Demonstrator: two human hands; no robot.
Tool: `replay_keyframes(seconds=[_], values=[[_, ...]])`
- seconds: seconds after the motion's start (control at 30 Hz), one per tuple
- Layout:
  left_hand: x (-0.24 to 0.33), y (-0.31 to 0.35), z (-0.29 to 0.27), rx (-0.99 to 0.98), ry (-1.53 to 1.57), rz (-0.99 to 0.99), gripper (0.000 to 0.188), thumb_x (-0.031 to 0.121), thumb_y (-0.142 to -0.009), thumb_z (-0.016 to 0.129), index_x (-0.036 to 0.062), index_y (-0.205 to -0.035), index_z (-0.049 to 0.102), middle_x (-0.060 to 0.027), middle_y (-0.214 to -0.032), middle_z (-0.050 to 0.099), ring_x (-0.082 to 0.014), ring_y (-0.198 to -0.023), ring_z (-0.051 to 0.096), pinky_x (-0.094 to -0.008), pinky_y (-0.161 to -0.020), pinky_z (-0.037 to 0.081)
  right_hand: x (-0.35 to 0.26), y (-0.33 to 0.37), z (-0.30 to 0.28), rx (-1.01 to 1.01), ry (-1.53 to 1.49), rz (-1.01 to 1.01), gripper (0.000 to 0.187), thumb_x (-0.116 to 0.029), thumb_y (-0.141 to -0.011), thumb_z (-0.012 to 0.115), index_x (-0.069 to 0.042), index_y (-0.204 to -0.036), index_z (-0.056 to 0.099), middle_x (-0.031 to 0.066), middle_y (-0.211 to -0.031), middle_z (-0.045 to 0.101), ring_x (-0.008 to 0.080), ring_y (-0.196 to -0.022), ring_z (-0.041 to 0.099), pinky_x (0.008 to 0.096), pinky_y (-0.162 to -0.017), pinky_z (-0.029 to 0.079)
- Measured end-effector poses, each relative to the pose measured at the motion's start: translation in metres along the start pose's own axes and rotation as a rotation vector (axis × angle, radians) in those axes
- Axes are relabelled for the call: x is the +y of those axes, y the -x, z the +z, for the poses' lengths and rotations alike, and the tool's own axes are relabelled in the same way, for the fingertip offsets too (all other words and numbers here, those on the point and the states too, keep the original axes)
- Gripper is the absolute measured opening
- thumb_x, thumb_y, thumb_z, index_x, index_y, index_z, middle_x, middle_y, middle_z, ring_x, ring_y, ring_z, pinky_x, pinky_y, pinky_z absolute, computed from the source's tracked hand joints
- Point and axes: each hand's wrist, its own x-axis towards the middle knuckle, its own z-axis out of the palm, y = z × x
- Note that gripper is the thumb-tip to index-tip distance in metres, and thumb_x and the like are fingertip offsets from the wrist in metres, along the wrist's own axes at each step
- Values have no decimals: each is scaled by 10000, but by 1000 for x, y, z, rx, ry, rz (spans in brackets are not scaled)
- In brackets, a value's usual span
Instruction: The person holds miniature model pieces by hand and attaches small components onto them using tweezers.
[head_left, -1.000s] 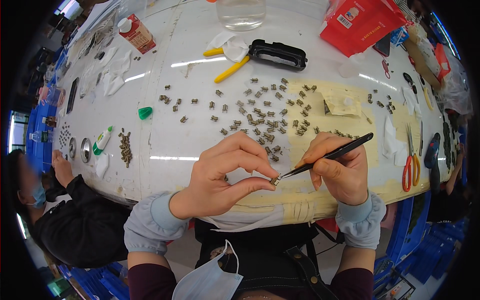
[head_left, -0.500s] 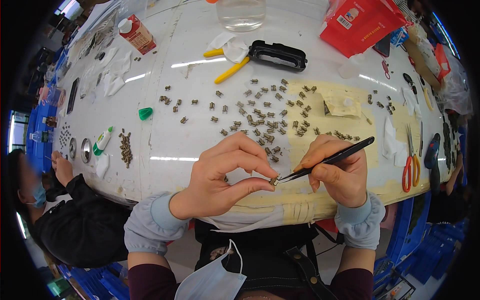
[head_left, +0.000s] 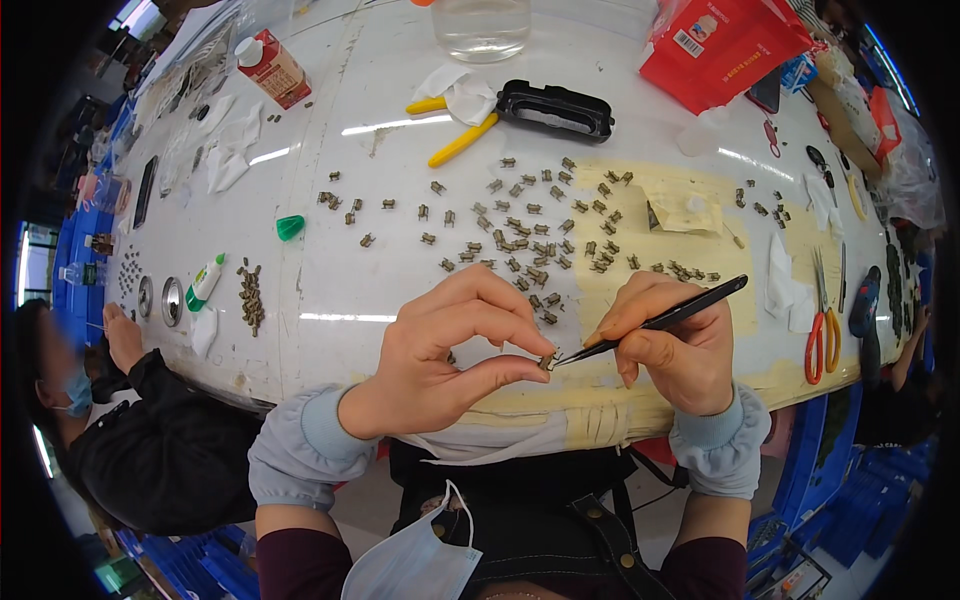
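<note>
Between the thumb and forefinger of my left hand [head_left: 465, 335] is pinched a small bronze-coloured metal part with thin prongs [head_left: 549, 360]. My right hand [head_left: 680, 340] grips black pointed tweezers [head_left: 668, 318]; their tips reach the part's right side, and whether they touch it I cannot tell. Beyond my hands, many similar small metal parts [head_left: 537, 250] lie scattered over the white table [head_left: 330, 270] and onto its yellow taped area [head_left: 700, 250].
Yellow-handled pliers [head_left: 464, 140] lie by a black tray [head_left: 556, 112]. At left are a glue bottle [head_left: 206, 282], a pile of small pieces [head_left: 250, 300] and a drink carton [head_left: 274, 69]. Scissors [head_left: 822, 335] lie at right. A co-worker's hand [head_left: 123, 338] is at far left.
Both my hands stay almost in place, with the tweezer tips shifted very slightly at the part. The face mask hanging below has swung a little to the left.
</note>
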Motion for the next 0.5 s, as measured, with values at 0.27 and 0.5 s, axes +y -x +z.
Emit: replay_keyframes(seconds=[0.27,0.5], values=[[0,1,-2,-25,-11,27,286,-49,-680,798,35,-921,671,-96,-941,608,-159,-827,563,-274,-729,445,2,-1,-2,7,-5,-27,149,-26,-839,670,69,-953,680,116,-863,608,123,-645,588,210,-531,489],[1,2,-2,21,-47,78,281,-52,-685,796,27,-927,677,-100,-931,597,-154,-808,572,-262,-704,451,4,-2,2,1,-16,-17,157,-22,-844,663,70,-971,675,125,-882,612,124,-681,596,219,-542,503]])
